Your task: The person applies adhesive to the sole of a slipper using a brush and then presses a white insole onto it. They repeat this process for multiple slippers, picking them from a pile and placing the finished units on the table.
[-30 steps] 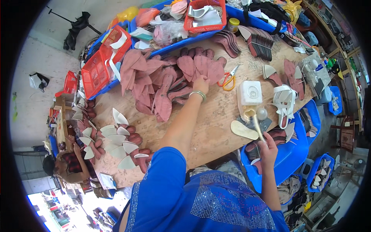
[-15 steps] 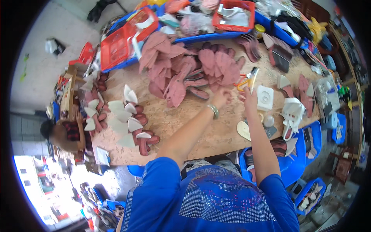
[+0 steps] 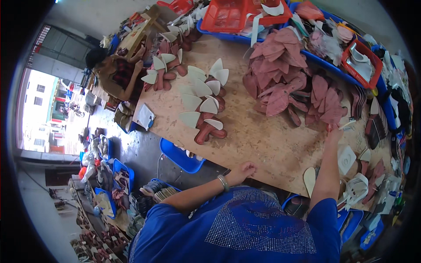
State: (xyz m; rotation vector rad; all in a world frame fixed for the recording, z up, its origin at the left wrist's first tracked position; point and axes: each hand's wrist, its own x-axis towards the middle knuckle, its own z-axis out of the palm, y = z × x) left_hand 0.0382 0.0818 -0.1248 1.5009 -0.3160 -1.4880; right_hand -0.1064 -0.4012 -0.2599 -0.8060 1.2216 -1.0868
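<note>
My left hand (image 3: 244,172) is above the table's near edge, close to my body, its fingers curled in with nothing visible in them. A metal bangle (image 3: 223,183) circles that wrist. With the arm stretched forward, my right hand (image 3: 334,133) reaches the near right edge of a pile of dusty-pink insole-shaped pieces (image 3: 322,98). Its fingers are small and blurred, so their grip is unclear. Beside them lies a thin pale yellow tool (image 3: 347,125), partly hidden. A larger heap of pink pieces (image 3: 280,52) adjoins on the left.
Pink pieces with white pointed pads (image 3: 201,101) stand in a row on the wooden table (image 3: 258,149). A white square dish (image 3: 346,159) and a cream insole (image 3: 309,179) lie on the right. Red baskets (image 3: 223,15) line the back. A person (image 3: 116,74) sits far left.
The view has swung left. My left hand has drawn back from the middle of the table to its near edge. My right hand stays stretched forward, now nearer the pink pile.
</note>
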